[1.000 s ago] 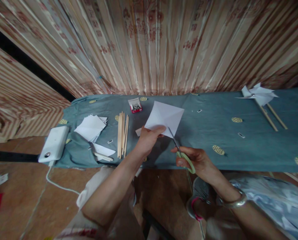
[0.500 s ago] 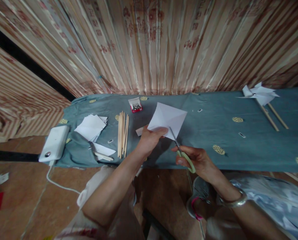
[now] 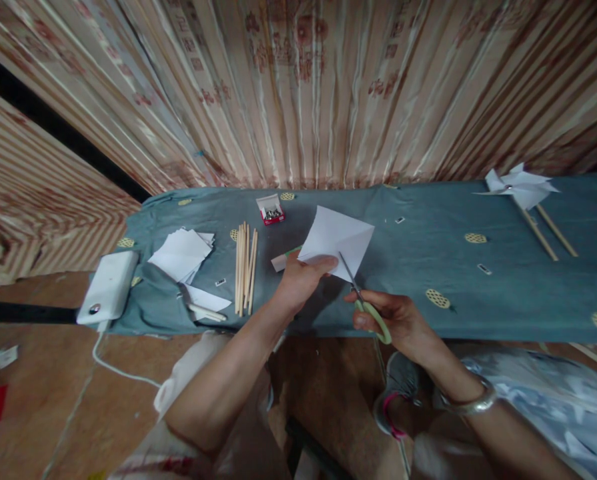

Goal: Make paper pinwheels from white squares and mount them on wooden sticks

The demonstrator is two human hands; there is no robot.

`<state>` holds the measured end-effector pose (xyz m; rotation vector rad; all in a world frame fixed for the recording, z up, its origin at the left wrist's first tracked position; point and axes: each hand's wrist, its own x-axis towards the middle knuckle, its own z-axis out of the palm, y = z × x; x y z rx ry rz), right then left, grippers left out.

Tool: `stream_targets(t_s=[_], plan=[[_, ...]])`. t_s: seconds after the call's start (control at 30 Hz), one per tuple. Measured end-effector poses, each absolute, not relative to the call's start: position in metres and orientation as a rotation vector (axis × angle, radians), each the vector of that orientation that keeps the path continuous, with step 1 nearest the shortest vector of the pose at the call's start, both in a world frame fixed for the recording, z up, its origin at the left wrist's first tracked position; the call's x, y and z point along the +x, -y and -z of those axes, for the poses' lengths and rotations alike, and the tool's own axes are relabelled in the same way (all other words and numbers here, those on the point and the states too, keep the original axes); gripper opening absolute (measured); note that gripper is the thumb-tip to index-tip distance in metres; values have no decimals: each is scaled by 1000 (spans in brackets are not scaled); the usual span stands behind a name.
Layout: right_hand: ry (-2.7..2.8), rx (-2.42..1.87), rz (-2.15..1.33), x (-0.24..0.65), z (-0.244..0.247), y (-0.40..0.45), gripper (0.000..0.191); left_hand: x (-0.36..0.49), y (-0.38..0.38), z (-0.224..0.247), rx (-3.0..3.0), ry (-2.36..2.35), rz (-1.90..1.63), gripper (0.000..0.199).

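Note:
A square sheet of white paper point(image 3: 342, 230) is held above the cloth, its left corner pinched by my left hand point(image 3: 303, 277), thumb on top. Fingers of my right hand point(image 3: 391, 319) are closed round the green handles of a pair of scissors point(image 3: 373, 320). The scissors' blades lie at the paper's lower corner and point toward its middle. Beneath my left hand, partly hidden, lies a flat pale strip point(image 3: 279, 262). Left of that hand is a bundle of wooden sticks point(image 3: 245, 267), and beyond it a small open red box point(image 3: 272, 212) of metal pins.
A stack of white paper sheets point(image 3: 181, 255) lies on the green tablecloth point(image 3: 378, 280) at left, near a white power bank point(image 3: 109, 288) with a cable. Two paper pinwheels on sticks point(image 3: 525, 188) lie at far right. A curtain point(image 3: 298, 100) hangs behind the table.
The paper has shifted and tilted very slightly in my left hand. My right hand and the scissors have hardly moved.

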<state>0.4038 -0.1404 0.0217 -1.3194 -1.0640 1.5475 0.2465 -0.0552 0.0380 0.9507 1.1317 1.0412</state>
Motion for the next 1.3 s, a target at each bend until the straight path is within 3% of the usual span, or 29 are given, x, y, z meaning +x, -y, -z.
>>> stream_targets(t_s=[0.6, 1.3], plan=[[945, -1328, -1595, 403, -28, 140, 46, 246, 58, -41, 941, -1135, -982, 7], [1046, -1335, -1552, 405, -28, 141, 46, 246, 58, -39, 954, -1117, -989, 13]])
